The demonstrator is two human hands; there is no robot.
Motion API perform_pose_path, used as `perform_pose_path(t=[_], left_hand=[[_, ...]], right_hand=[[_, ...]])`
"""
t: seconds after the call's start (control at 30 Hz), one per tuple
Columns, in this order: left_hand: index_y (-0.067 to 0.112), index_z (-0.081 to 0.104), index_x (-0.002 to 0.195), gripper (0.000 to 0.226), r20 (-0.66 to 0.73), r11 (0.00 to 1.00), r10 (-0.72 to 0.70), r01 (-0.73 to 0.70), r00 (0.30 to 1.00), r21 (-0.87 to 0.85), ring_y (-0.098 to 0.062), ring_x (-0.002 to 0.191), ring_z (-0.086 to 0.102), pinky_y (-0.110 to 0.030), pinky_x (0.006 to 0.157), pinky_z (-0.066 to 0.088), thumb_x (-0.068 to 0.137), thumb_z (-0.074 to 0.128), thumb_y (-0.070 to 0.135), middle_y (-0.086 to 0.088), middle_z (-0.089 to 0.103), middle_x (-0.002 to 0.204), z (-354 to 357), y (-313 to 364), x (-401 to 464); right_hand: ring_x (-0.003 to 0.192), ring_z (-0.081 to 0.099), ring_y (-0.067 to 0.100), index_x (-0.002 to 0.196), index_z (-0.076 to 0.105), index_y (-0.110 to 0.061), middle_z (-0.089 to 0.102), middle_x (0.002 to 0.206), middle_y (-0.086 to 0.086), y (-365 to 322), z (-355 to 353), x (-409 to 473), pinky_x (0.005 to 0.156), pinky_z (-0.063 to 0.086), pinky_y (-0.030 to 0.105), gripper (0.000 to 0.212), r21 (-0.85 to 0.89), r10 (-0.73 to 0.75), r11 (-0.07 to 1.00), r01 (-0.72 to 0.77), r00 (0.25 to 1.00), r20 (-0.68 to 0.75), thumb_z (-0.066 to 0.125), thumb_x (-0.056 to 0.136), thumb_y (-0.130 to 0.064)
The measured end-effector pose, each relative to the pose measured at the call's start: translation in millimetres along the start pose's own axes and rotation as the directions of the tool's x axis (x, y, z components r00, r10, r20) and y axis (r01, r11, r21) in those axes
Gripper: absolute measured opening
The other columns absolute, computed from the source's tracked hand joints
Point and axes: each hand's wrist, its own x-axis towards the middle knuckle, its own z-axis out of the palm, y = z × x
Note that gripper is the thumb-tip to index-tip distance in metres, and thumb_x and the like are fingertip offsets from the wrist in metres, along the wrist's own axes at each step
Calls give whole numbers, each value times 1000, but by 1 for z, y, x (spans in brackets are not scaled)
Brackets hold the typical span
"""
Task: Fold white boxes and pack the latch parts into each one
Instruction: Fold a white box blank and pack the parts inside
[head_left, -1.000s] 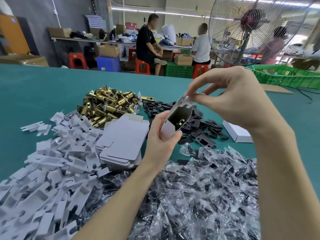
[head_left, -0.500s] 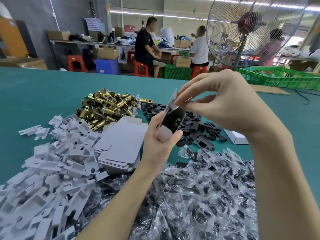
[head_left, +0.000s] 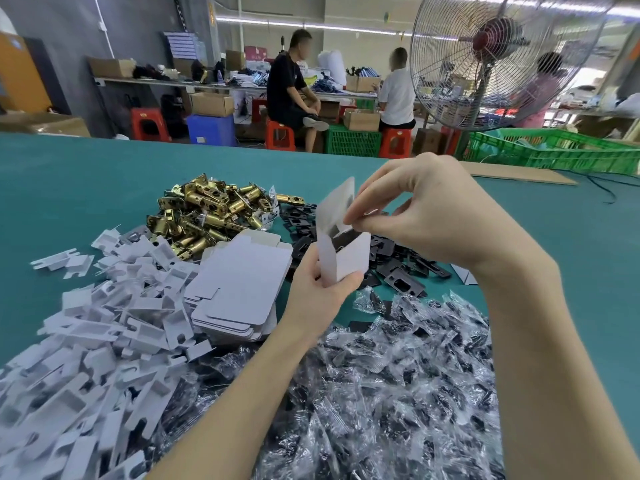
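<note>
Left hand grips the upright white box above the green table; right hand pinches a flap at its open top, beside the brass latches.

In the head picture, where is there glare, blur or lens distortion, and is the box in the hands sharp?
Head view: the wide lens bends the table edge and fan; ceiling strips are overexposed; the bagged parts glint with small reflections; the white inserts near the bottom corner are smeared; the box is fairly sharp, though its open flap is slightly soft; light is even, shadows faint.
</note>
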Motion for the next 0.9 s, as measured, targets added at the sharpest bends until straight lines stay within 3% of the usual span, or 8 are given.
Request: perform_pose_path(t=[0.1,0.27,0.37,0.5,0.63,0.77,0.9], left_hand=[[59,67,81,51,48,998,-61,63,997,-25,7,84,67,-14,71,56,83,82,11,27,71,88,0,0,1],[47,71,89,43,65,989,-83,90,994,-120,-6,91,73,-18,73,58,84,81,5,21,75,92,0,-2,1],[32,67,102,37,49,984,-109,115,993,-137,-14,92,74,-19,72,57,84,80,3,14,76,93,0,1,-1],[11,66,119,36,78,961,-201,212,976,-175,-28,109,70,-39,91,61,86,75,-1,-9,74,114,1,7,-2],[10,69,113,28,136,958,-236,254,962,-133,-35,102,69,-51,98,56,88,72,-2,-16,73,113,0,6,-2],[12,66,117,39,169,950,-265,287,949,-124,-36,111,67,-54,99,55,82,79,5,-14,73,114,1,3,-2],[25,60,118,53,154,935,-272,299,950,-192,-34,107,69,-50,88,61,71,80,10,-8,72,111,1,0,1]], right_hand=[[81,67,11,85,85,-26,76,87,-2,9,4,0,81,54,29,17,-72,90,994,-87,996,29,77,86,-11],[79,67,11,87,85,-28,77,87,-3,2,0,0,74,56,25,20,-108,68,992,-69,998,-14,74,88,-11],[84,66,15,93,85,-25,76,100,0,-11,7,5,83,56,30,27,-217,31,976,-34,999,-15,66,91,-5],[100,65,31,94,83,-15,73,108,9,-20,22,10,88,57,42,36,-385,90,922,-53,993,80,55,87,6],[105,62,37,98,78,-9,71,107,16,-13,33,13,86,57,47,35,-483,153,871,-87,983,99,52,83,8],[100,54,28,105,80,-20,72,109,7,1,38,13,87,55,48,47,-470,179,875,-115,979,93,46,87,7],[91,60,9,119,75,-25,73,115,-3,19,35,16,88,52,34,42,-289,153,947,-143,988,10,46,96,-3]])
